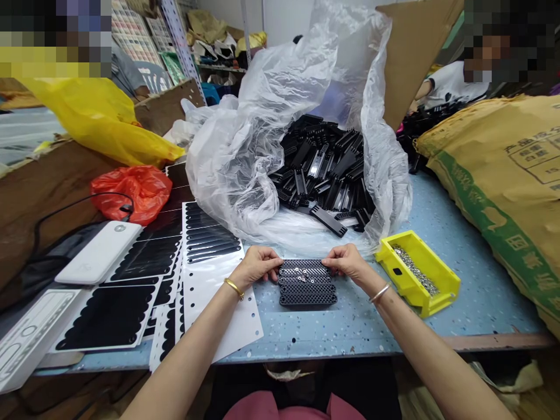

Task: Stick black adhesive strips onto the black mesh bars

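Note:
Several black plastic strips with a lattice pattern lie side by side on the blue speckled table in front of me. Small shiny metal pieces sit near the middle of them. My left hand pinches the left end of the farthest black plastic strip. At its right end, my right hand has thumb and fingers closed on the same strip. Close to the right hand stands a yellow bin with many small metal parts.
A clear plastic bag full of black plastic parts lies open behind my hands. Sheets with black stickers, a white power bank and a red bag are at left. A large yellow sack bounds the right side.

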Available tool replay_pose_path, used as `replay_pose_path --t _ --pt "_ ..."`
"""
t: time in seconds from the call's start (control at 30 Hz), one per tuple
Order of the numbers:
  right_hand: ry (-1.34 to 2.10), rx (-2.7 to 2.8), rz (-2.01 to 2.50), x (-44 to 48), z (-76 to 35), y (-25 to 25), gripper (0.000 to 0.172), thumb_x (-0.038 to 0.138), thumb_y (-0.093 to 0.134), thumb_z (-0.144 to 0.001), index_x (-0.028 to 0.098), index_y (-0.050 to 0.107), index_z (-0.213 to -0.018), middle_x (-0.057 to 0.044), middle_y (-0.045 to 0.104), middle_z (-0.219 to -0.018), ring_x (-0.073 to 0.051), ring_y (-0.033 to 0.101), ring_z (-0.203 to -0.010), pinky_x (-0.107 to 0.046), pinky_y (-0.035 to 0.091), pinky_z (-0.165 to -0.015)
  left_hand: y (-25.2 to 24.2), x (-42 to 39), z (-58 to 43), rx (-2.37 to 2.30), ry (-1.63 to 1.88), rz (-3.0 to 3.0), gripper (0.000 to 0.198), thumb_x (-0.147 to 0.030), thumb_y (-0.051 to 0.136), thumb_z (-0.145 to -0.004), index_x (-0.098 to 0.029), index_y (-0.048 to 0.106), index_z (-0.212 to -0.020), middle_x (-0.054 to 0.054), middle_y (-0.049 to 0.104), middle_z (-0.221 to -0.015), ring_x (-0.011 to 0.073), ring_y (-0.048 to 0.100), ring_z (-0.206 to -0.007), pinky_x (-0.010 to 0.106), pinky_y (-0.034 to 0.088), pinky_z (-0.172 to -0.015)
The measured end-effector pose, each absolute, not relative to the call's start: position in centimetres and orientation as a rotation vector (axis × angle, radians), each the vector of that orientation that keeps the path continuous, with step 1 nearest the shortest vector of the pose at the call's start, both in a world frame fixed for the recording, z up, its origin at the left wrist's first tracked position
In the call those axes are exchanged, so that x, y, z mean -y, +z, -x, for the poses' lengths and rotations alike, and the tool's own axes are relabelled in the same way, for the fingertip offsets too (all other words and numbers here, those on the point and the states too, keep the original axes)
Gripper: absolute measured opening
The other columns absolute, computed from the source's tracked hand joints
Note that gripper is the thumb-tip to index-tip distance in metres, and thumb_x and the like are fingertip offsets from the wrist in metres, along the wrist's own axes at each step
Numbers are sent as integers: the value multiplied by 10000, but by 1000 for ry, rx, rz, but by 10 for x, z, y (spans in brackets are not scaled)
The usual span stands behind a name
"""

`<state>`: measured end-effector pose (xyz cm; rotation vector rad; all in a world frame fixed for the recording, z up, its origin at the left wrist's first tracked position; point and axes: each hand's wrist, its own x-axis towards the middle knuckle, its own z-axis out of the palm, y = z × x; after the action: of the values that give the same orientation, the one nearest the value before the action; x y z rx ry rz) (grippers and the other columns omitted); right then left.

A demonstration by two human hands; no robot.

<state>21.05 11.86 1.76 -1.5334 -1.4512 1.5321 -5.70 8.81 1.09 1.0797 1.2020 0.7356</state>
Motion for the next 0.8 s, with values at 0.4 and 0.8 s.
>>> replay_pose_path --t 0.4,0.8 --pt "1536 1457 1537 -120 -211 16 238 338 778 -533 157 627 -504 10 553 -385 -100 476 -355 -200 289 -347 13 -91 58 -1182 697 -1050 324 -378 801 -655 -118 608 -664 24 639 -480 120 617 -398 139 360 -320" --pt "1534 1432 1543 -119 -210 18 230 324 782 -528 154 629 -503 12 555 -379 -97 480 -349 -193 290 -341 20 -93 50 -1239 736 -1019 197 -204 728 -696 -126 565 -618 18 608 -421 114 573 -336 142 299 -295"
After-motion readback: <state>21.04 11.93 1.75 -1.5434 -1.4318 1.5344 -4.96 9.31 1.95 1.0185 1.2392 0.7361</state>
